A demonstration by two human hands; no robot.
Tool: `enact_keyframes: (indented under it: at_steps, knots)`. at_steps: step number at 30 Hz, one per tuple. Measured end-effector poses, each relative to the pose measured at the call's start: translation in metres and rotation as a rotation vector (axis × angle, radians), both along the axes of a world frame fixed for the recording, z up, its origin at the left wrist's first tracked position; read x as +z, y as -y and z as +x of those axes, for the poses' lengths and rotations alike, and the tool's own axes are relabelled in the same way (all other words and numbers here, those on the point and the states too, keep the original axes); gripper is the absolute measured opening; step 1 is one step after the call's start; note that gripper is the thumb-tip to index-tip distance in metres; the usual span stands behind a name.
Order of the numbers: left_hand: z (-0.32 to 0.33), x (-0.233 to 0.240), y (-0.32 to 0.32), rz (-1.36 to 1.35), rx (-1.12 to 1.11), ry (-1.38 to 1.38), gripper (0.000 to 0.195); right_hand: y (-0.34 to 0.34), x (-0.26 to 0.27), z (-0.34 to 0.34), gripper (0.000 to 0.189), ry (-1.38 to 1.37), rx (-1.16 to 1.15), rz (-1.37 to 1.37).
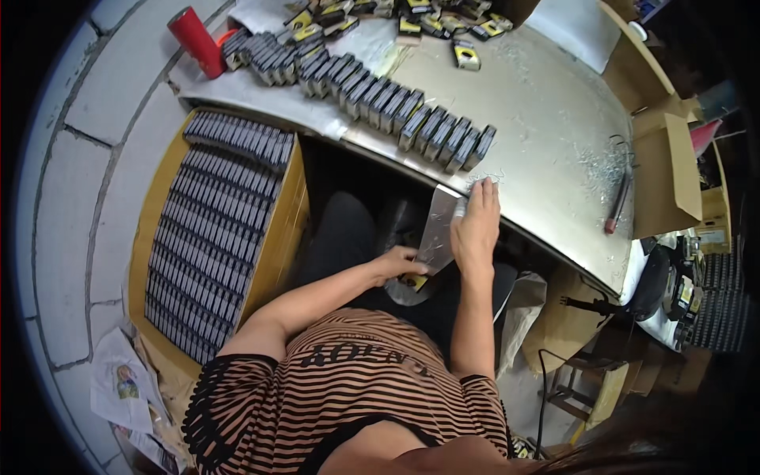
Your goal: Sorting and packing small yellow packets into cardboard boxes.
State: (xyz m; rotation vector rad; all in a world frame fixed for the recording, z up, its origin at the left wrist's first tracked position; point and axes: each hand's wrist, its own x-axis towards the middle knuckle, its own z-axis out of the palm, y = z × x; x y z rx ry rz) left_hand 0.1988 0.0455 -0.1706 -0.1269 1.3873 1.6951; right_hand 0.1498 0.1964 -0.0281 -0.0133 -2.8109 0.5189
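Note:
Below the table edge, my left hand (399, 265) grips the lower end of a flat, shiny sheet-like piece (438, 228) with bits of wire on it. My right hand (480, 219) lies flat at the table's edge, fingers stretched over a small heap of thin wire pieces (485, 177). Whether it also touches the sheet cannot be told. Just beyond my fingertips begins a long row of small black boxes (442, 139) standing on the metal-topped table (534, 136). Under my left hand, a small yellow-and-black box (414, 281) shows partly at my lap.
On the left, a carton (300, 208) holds tight rows of small boxes. A red cylinder (199, 44) stands at the table's far left corner. Loose yellow-and-black boxes (466, 54) lie at the back. Wire scraps (599, 166), a red-tipped tool (617, 205) and an open cardboard box (665, 178) are at right.

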Motion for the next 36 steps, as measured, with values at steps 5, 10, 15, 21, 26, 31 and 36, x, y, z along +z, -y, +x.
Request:
enact_keyframes:
  at_steps: [5,10,15,21,26,31,36]
  knots:
    - [0.006,0.004,-0.002,0.1,0.135,0.003,0.047,-0.005,0.029,0.049,0.053,-0.029,0.153,-0.149]
    - [0.007,0.004,0.001,0.12,0.155,0.028,0.046,-0.018,0.01,0.083,0.047,0.051,0.152,-0.368]
    - [0.013,-0.022,0.005,0.28,0.138,-0.028,0.049,0.005,-0.054,0.097,0.043,0.197,0.211,-0.562]
    - [0.029,-0.03,0.018,-0.004,-0.206,-0.174,0.045,-0.003,-0.041,0.091,0.035,0.292,0.18,-0.529]
    - [0.015,-0.005,0.027,0.293,-0.092,-0.079,0.042,-0.02,-0.023,0.095,0.027,0.256,0.075,-0.503]
    - [0.021,0.037,0.029,0.226,-0.011,-0.263,0.048,-0.017,-0.02,0.105,0.021,0.443,0.092,-0.471]
    - [0.028,0.095,0.022,-0.131,0.085,-0.98,0.057,0.002,0.007,0.094,0.015,0.415,0.073,-0.784]
